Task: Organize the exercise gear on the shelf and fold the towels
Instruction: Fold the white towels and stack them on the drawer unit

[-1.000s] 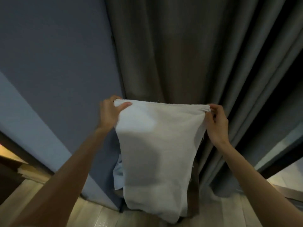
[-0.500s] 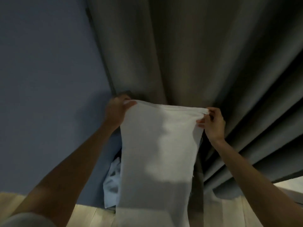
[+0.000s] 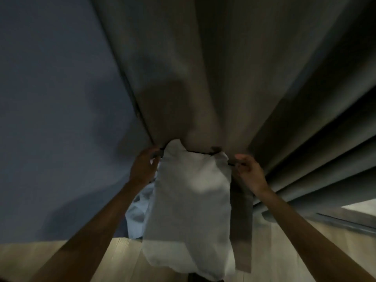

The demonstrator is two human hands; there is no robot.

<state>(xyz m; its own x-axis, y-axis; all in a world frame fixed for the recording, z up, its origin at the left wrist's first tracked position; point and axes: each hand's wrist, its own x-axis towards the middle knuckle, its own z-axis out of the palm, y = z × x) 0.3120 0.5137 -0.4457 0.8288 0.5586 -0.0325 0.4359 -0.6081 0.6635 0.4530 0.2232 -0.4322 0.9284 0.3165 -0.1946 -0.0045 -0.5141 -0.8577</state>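
A thin white woven towel [image 3: 191,200] hangs as a long, soft-edged rectangle in front of the pleated grey curtain [image 3: 203,78], its lower hem rumpled. The left hand [image 3: 144,167] holds the upper left edge, fingers curled on the cloth. The right hand [image 3: 250,171] sits just beside the upper right corner with fingers curled; I cannot tell whether they pinch the cloth. The top edge was taut and straight half a second ago and now slumps into a peak near the left hand.

My left fingers [image 3: 155,154]: tips lost at the towel [image 3: 189,200] edge, grip unclear.
My right fingers [image 3: 241,159]: smeared, I cannot tell what they pinch.
Rail [image 3: 200,157]: mostly covered by the towel.
Blue cloth [image 3: 138,212]: largely behind towel and my left forearm [image 3: 91,231].
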